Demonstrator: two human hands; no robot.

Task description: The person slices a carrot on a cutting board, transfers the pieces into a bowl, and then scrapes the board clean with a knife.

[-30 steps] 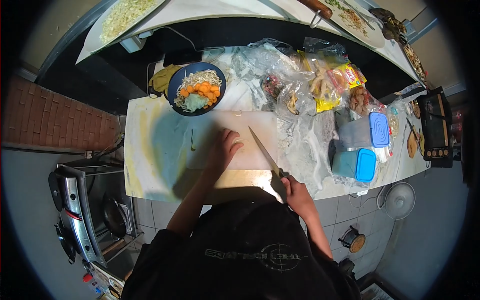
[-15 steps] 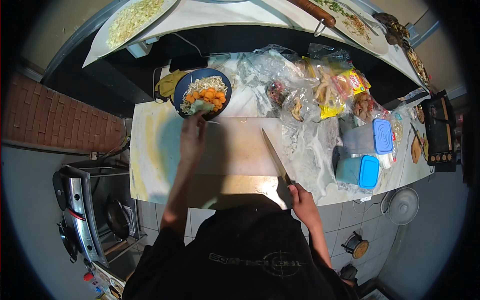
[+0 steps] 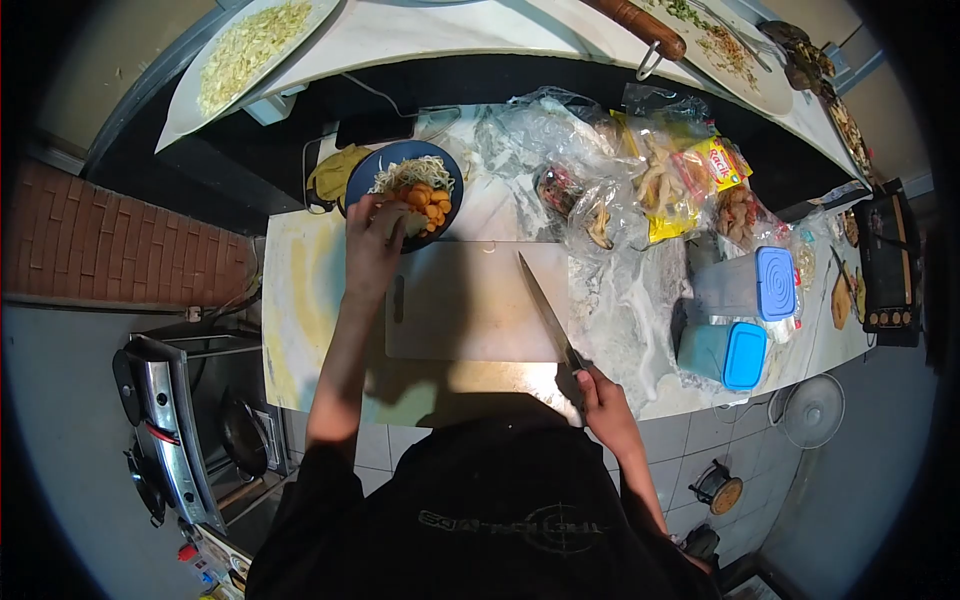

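A dark blue plate (image 3: 405,152) carries white bean sprouts (image 3: 428,172) and orange carrot slices (image 3: 430,203). My left hand (image 3: 376,232) is over the plate's lower left side, its fingers bent around a pale green piece that it partly hides. On the right, my right hand (image 3: 604,402) grips the handle of a long knife (image 3: 545,312), whose blade points up and left across the right edge of the white cutting board (image 3: 480,310). The bare board lies below the plate.
Right of the board lie clear plastic bags (image 3: 600,205) with food and two lidded containers (image 3: 742,356) (image 3: 775,284). A yellow-green cloth (image 3: 337,173) sits left of the plate. Plates of chopped food (image 3: 255,55) stand on the raised shelf, near a wooden handle (image 3: 645,30).
My left hand has moved slightly left and lower over the plate and now covers more of its lower left food. The right hand still holds the knife in nearly the same place.
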